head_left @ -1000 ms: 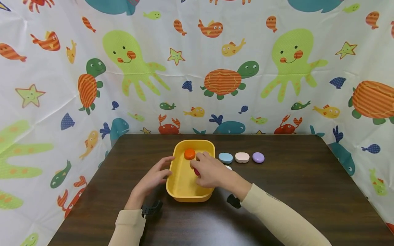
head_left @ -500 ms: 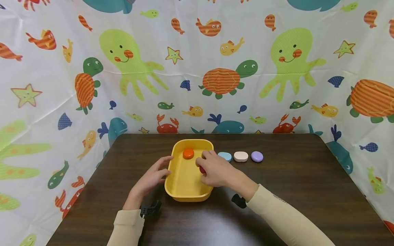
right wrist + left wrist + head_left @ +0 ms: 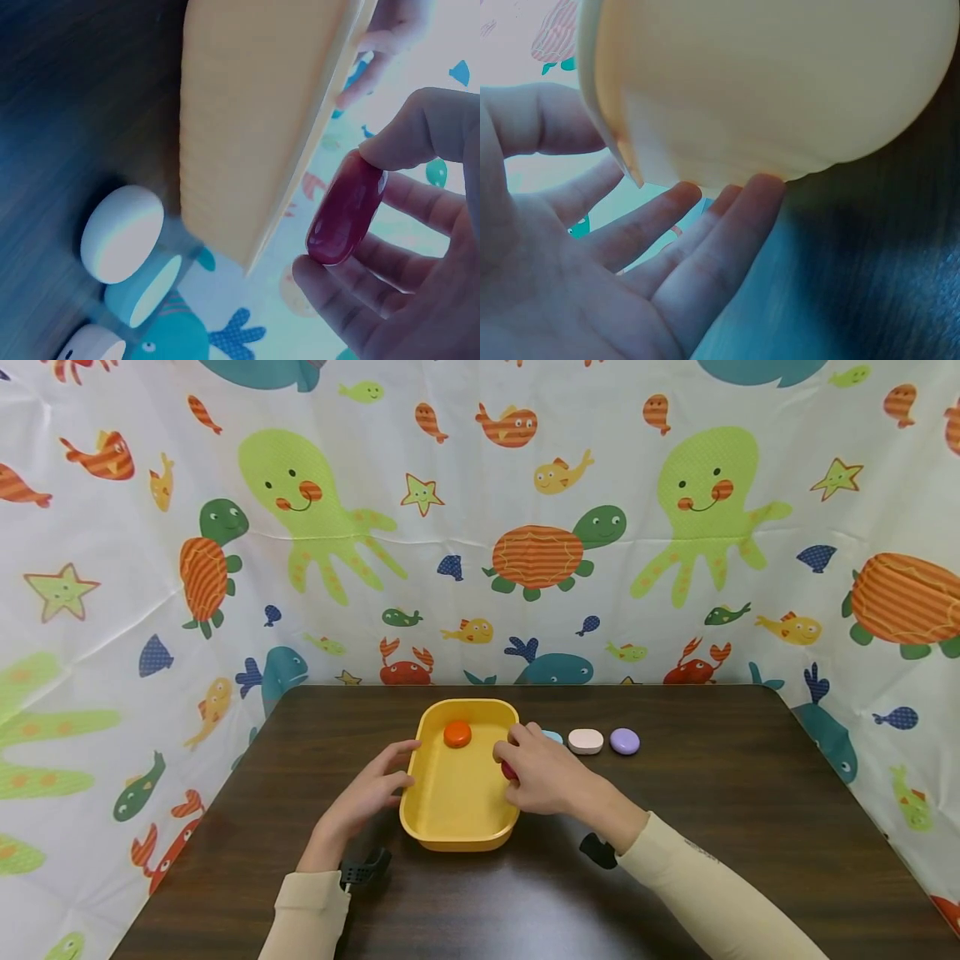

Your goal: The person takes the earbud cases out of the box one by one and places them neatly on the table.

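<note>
My right hand (image 3: 547,772) pinches a glossy dark red oval soap bar (image 3: 346,210) by its ends, thumb on one side and fingertips on the other. It hovers above the right rim of the yellow plastic tray (image 3: 457,802). Inside that tray, near the far end, lies a round orange soap bar (image 3: 457,734). Along the tray's left side my left hand (image 3: 367,789) spreads its fingers, fingertips touching the outer wall (image 3: 780,90) and thumb at the rim. In the head view most of the red bar is hidden behind the right hand's fingers.
On the dark wooden table (image 3: 712,810), right of the tray, stand a blue bar (image 3: 553,737), a pale pink bar (image 3: 586,742) and a purple bar (image 3: 625,742). A white oval bar (image 3: 124,232) shows in the right wrist view. A sea-animal curtain (image 3: 465,485) hangs behind.
My right hand has carried the red soap bar from over the tray's middle rightward to its right rim, now partly covering the blue bar. The left hand stays at the tray's side.
</note>
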Demonstrator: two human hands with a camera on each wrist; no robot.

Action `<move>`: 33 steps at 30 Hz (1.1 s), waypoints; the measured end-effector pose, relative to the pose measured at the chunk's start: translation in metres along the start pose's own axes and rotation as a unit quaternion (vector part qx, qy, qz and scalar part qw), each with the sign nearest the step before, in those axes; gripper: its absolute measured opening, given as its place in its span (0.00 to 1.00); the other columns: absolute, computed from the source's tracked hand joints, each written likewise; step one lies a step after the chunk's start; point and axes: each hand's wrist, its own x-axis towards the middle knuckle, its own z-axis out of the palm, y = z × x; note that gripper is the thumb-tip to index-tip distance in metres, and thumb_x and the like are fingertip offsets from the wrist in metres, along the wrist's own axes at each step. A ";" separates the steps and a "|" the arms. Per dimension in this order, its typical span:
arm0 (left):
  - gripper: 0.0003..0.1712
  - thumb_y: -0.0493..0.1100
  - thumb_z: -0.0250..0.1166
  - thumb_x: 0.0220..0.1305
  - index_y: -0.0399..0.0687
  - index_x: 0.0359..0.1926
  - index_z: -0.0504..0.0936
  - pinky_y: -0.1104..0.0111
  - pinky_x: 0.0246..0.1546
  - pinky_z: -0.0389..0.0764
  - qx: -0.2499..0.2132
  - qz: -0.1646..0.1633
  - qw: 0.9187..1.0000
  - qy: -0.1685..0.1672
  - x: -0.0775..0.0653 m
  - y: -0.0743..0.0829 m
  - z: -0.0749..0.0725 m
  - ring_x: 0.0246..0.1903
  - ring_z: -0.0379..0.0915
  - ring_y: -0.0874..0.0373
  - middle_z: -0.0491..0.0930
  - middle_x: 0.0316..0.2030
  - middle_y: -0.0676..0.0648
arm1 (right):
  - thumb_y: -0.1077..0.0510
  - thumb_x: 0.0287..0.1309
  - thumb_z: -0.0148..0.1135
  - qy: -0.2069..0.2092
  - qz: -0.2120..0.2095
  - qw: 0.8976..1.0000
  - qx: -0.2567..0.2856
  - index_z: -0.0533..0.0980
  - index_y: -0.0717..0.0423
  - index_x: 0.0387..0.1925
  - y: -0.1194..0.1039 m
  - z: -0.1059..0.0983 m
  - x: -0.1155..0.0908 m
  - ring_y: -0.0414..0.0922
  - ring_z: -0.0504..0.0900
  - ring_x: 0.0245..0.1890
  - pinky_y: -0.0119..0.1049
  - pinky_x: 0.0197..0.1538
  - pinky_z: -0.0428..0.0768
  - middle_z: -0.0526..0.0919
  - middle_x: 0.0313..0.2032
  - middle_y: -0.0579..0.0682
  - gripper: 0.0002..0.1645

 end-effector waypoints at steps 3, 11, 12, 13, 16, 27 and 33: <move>0.34 0.39 0.55 0.71 0.51 0.76 0.60 0.44 0.59 0.76 0.001 -0.001 1.000 -0.001 0.000 0.000 0.000 0.65 0.66 0.37 0.58 0.73 0.36 | 0.55 0.51 0.69 0.000 0.005 1.000 -0.007 0.78 0.51 0.50 0.004 0.001 -0.003 0.46 0.67 0.43 0.35 0.39 0.73 0.71 0.42 0.48 0.22; 0.34 0.39 0.54 0.71 0.51 0.76 0.59 0.43 0.60 0.75 0.001 -0.002 1.000 -0.003 0.001 0.000 0.001 0.65 0.65 0.37 0.58 0.73 0.36 | 0.54 0.52 0.70 0.007 0.016 1.000 -0.011 0.78 0.50 0.50 0.014 0.005 -0.009 0.46 0.67 0.43 0.34 0.40 0.75 0.71 0.42 0.47 0.22; 0.34 0.39 0.54 0.71 0.51 0.76 0.59 0.43 0.60 0.75 0.002 -0.002 1.000 -0.004 0.001 0.000 0.001 0.65 0.65 0.37 0.58 0.73 0.36 | 0.54 0.52 0.70 0.009 0.016 1.000 -0.012 0.78 0.50 0.50 0.015 0.004 -0.010 0.45 0.67 0.43 0.34 0.40 0.75 0.71 0.42 0.47 0.22; 0.34 0.39 0.54 0.71 0.51 0.76 0.59 0.43 0.60 0.75 0.002 -0.002 1.000 -0.004 0.001 0.001 0.001 0.65 0.65 0.37 0.58 0.73 0.35 | 0.54 0.52 0.70 0.009 0.016 1.000 -0.014 0.78 0.50 0.50 0.016 0.004 -0.011 0.45 0.67 0.43 0.34 0.40 0.74 0.71 0.41 0.47 0.22; 0.34 0.39 0.54 0.71 0.51 0.76 0.59 0.43 0.61 0.75 0.002 -0.002 1.000 -0.004 0.001 0.001 0.002 0.65 0.65 0.37 0.58 0.73 0.35 | 0.54 0.51 0.69 0.008 0.014 1.000 -0.022 0.78 0.50 0.49 0.019 0.004 -0.012 0.45 0.67 0.42 0.34 0.40 0.74 0.70 0.40 0.46 0.21; 0.34 0.39 0.55 0.71 0.51 0.76 0.59 0.43 0.61 0.75 0.004 -0.003 1.000 -0.002 0.002 -0.001 0.002 0.65 0.64 0.37 0.58 0.73 0.35 | 0.54 0.54 0.69 -0.001 0.022 0.999 -0.037 0.78 0.52 0.48 0.034 0.006 -0.019 0.46 0.67 0.41 0.37 0.41 0.74 0.71 0.39 0.47 0.19; 0.34 0.39 0.55 0.71 0.50 0.76 0.59 0.43 0.61 0.74 0.001 -0.001 1.000 -0.001 0.000 -0.001 0.000 0.66 0.64 0.36 0.58 0.73 0.35 | 0.55 0.53 0.68 -0.009 0.027 0.999 -0.039 0.78 0.54 0.50 0.040 0.006 -0.022 0.48 0.69 0.43 0.37 0.41 0.75 0.72 0.41 0.50 0.21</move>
